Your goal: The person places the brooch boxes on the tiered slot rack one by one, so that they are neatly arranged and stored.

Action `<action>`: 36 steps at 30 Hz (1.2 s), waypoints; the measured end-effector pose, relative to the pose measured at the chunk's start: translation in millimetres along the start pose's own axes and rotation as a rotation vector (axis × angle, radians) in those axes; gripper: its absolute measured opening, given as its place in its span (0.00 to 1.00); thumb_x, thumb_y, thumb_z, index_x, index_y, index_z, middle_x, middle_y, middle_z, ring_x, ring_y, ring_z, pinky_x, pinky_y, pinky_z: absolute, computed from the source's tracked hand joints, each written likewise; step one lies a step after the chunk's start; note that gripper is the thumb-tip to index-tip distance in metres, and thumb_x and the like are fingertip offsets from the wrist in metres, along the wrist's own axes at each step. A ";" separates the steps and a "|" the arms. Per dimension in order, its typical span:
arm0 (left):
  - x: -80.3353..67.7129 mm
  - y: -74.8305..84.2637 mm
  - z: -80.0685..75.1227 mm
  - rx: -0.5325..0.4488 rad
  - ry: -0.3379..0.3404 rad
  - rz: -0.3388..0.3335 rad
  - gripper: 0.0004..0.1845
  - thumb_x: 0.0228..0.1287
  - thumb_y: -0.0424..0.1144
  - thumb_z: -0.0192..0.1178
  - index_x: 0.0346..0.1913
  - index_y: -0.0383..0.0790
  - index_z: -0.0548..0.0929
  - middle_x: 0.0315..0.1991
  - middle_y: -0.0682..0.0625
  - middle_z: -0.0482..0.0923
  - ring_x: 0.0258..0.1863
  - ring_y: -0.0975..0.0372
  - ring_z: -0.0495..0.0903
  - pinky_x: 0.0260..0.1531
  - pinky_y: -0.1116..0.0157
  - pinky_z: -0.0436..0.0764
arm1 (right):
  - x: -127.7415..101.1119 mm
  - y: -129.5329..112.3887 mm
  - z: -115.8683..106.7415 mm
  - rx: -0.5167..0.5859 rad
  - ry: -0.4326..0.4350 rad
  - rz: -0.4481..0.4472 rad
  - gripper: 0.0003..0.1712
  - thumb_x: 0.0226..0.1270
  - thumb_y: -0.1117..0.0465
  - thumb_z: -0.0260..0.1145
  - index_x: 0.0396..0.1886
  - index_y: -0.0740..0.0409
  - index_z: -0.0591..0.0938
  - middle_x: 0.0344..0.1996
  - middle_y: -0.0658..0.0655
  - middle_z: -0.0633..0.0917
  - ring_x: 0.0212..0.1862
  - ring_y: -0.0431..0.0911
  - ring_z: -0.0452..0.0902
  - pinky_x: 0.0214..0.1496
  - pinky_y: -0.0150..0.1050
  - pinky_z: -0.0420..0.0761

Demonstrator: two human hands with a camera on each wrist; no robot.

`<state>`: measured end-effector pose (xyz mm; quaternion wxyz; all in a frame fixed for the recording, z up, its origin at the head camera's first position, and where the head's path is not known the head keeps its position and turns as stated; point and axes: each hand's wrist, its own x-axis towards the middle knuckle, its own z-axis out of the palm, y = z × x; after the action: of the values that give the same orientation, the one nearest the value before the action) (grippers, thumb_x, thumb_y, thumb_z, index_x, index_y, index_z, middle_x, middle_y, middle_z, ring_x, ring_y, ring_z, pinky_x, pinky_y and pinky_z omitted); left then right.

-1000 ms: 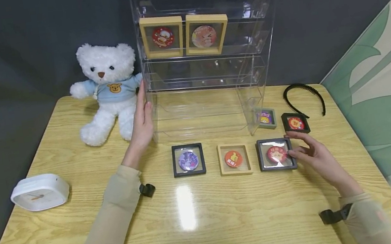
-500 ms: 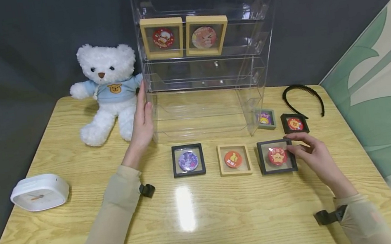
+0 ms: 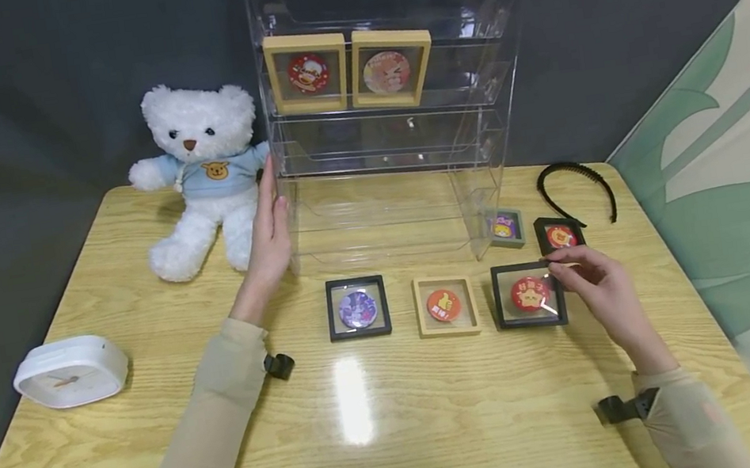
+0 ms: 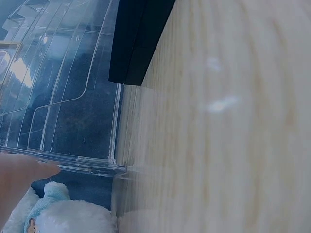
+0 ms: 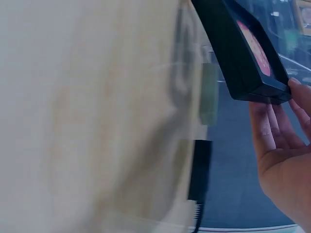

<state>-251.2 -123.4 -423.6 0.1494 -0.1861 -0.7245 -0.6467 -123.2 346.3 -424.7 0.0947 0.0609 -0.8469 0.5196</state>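
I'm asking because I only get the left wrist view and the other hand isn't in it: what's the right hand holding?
Observer: The right hand pinches a dark frame by its edge, with a round red badge inside.

Operator: Ooh! And what's the fluffy white and blue thing at the bottom of my picture? I can't see its face!

Observer: It's a white teddy bear, and in the head view its face has a brown nose.

Operator: Cute! I see a bit of something tan on the see-through shelves. How many are up there?

Observer: Two tan frames, side by side on the clear rack.
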 end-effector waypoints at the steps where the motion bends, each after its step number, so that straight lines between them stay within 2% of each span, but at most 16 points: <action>1: 0.0 0.0 0.3 0.002 -0.002 0.000 0.32 0.88 0.31 0.35 0.88 0.39 0.45 0.88 0.47 0.41 0.85 0.58 0.42 0.83 0.64 0.46 | 1.2 -3.4 -1.1 0.001 0.016 -0.007 0.12 0.79 0.71 0.66 0.55 0.74 0.84 0.46 0.41 0.87 0.43 0.32 0.86 0.44 0.24 0.86; 6: 0.4 1.4 0.6 0.017 0.002 -0.002 0.32 0.88 0.30 0.35 0.88 0.39 0.45 0.88 0.47 0.41 0.86 0.58 0.42 0.83 0.65 0.45 | 13.2 -23.5 -5.1 0.019 0.124 -0.046 0.12 0.79 0.71 0.65 0.55 0.76 0.84 0.44 0.41 0.89 0.43 0.34 0.87 0.45 0.24 0.86; 9: 1.3 1.7 -1.0 0.024 0.011 0.005 0.32 0.87 0.28 0.35 0.88 0.36 0.44 0.88 0.45 0.41 0.86 0.56 0.41 0.83 0.66 0.44 | 24.9 -35.8 -4.9 0.050 0.173 -0.068 0.12 0.78 0.72 0.66 0.55 0.75 0.86 0.42 0.43 0.89 0.39 0.34 0.85 0.42 0.23 0.85; 15: 3.0 -0.7 -0.5 0.016 0.014 0.010 0.33 0.85 0.24 0.35 0.87 0.32 0.43 0.88 0.42 0.39 0.86 0.52 0.40 0.83 0.66 0.42 | 47.2 -59.8 -7.3 0.156 0.238 -0.115 0.11 0.75 0.73 0.68 0.52 0.76 0.87 0.38 0.49 0.90 0.34 0.37 0.84 0.40 0.24 0.85; 21: 0.6 0.2 1.9 0.019 0.009 0.002 0.32 0.87 0.26 0.34 0.87 0.34 0.44 0.88 0.43 0.40 0.86 0.56 0.41 0.82 0.66 0.43 | 70.2 -84.2 -6.0 0.331 0.303 -0.172 0.11 0.74 0.72 0.70 0.50 0.75 0.88 0.38 0.55 0.89 0.33 0.41 0.83 0.40 0.26 0.87; 32: -1.7 0.0 1.2 -0.012 0.011 0.015 0.32 0.87 0.28 0.35 0.88 0.37 0.45 0.88 0.45 0.41 0.86 0.57 0.42 0.83 0.65 0.45 | 123.0 -125.9 1.2 0.521 0.337 -0.334 0.12 0.72 0.71 0.73 0.51 0.76 0.87 0.46 0.64 0.90 0.39 0.45 0.85 0.45 0.29 0.88; 36: -0.7 0.9 1.4 -0.010 0.009 0.022 0.32 0.87 0.28 0.35 0.88 0.36 0.45 0.88 0.44 0.41 0.86 0.57 0.42 0.83 0.65 0.45 | 139.3 -143.1 4.4 0.567 0.340 -0.336 0.11 0.71 0.71 0.72 0.50 0.74 0.88 0.47 0.65 0.90 0.41 0.46 0.86 0.46 0.31 0.89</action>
<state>-250.1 -122.0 -423.2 0.1588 -0.1921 -0.7183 -0.6496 -230.6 277.0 -271.1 0.2975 0.1357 -0.6198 0.7134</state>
